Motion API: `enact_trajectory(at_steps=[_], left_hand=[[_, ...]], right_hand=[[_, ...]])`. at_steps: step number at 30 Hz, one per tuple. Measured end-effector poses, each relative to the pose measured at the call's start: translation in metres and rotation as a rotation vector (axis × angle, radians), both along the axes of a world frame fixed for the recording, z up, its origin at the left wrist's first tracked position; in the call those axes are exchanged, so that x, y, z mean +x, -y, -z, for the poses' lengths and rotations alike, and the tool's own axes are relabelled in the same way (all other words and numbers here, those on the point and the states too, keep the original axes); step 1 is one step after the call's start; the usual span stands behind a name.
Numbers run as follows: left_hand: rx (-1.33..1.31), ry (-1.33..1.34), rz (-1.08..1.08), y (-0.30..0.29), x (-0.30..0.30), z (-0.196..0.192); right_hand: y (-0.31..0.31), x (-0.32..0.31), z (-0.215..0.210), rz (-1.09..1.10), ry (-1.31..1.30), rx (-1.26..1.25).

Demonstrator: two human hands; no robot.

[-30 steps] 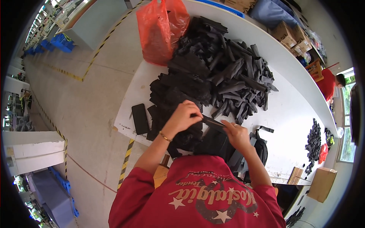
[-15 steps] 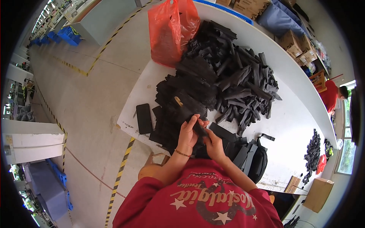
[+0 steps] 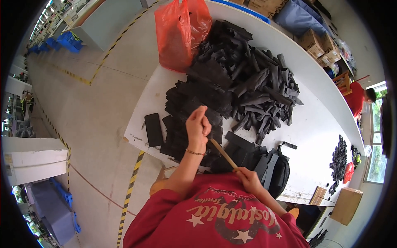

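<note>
Nearby, a black phone [image 3: 154, 130] and red bag [image 3: 175, 45] border black pieces [image 3: 209, 74].

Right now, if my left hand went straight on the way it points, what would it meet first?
Probably the layered black fabric pieces just ahead of your left hand, though its height above them is unclear.

L grip [image 3: 199, 125] over blk pcs [image 3: 178, 100], R grip [image 3: 249, 180] w/ tan stick [image 3: 223, 154], blk phone [image 3: 154, 130] on wht tbl [image 3: 314, 136]

There are two hands [image 3: 198, 127] [image 3: 249, 180], one flat stick [image 3: 223, 154], one phone [image 3: 154, 129] and one large red bag [image 3: 173, 43]
</note>
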State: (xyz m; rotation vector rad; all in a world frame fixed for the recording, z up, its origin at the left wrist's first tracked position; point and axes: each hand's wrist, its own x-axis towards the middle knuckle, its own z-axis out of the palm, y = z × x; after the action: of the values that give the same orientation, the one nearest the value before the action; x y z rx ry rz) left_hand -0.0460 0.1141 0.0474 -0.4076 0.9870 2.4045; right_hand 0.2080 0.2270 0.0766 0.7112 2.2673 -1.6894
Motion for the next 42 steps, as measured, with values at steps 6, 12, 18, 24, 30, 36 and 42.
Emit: enact_trajectory(at_steps=[6, 12, 18, 24, 30, 36, 42], left_hand=[[0.196, 0.224, -0.101, -0.021, 0.014, 0.010], [0.121, 0.198, -0.121, -0.011, -0.011, -0.009], [0.049, 0.158, -0.214, 0.002, -0.027, 0.025], [0.110, 0.220, -0.123, -0.043, 0.002, 0.009], [-0.046, 0.125, 0.187, -0.050, 0.038, -0.016], [-0.159, -0.623, 0.965, -0.037, 0.054, -0.034], [-0.098, -0.419, 0.859, -0.038, 0.090, -0.015]], right_hand=[[-0.015, -0.019, -0.010, 0.056, -0.206, 0.610], [-0.012, -0.017, -0.013, 0.060, -0.196, 0.480], [-0.026, 0.039, -0.029, -0.071, -0.049, 0.499], [-0.012, -0.024, -0.030, 0.262, -0.322, 0.286], [-0.016, -0.093, -0.017, 0.345, -0.585, 0.198], [-0.044, -0.108, -0.022, 0.378, -0.568, 0.239], [-0.059, -0.126, -0.024, 0.616, -0.648, 0.178]])
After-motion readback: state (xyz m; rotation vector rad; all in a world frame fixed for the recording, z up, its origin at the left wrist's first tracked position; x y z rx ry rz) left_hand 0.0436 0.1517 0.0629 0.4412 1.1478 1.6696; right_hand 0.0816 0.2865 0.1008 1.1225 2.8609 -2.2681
